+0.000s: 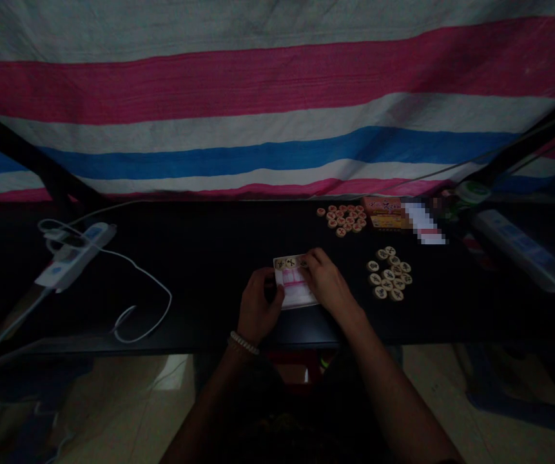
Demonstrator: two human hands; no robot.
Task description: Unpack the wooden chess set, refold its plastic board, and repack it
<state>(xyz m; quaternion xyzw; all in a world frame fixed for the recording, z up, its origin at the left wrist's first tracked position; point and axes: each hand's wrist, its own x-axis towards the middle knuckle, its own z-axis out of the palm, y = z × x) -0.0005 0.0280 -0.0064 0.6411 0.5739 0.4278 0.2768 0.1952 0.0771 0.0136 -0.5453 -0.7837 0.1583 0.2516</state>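
A small white box with pink lines (pixel 292 281) lies on the black table (pixel 200 258) in front of me. Round wooden pieces (pixel 287 263) sit in a row along its far edge. My left hand (pixel 258 306), with a beaded bracelet on the wrist, curls against the box's left side. My right hand (pixel 328 283) rests on the box's right side, its fingertips at the piece on the far right corner. A heap of dark-marked round pieces (pixel 390 275) lies to the right of my hands.
Farther back lies a group of red-marked round pieces (pixel 345 218) beside an orange box (pixel 384 213). A white power strip (pixel 75 252) with a looping cable sits at the left; another strip (pixel 523 248) at the right. A striped tarp (pixel 277 103) hangs behind.
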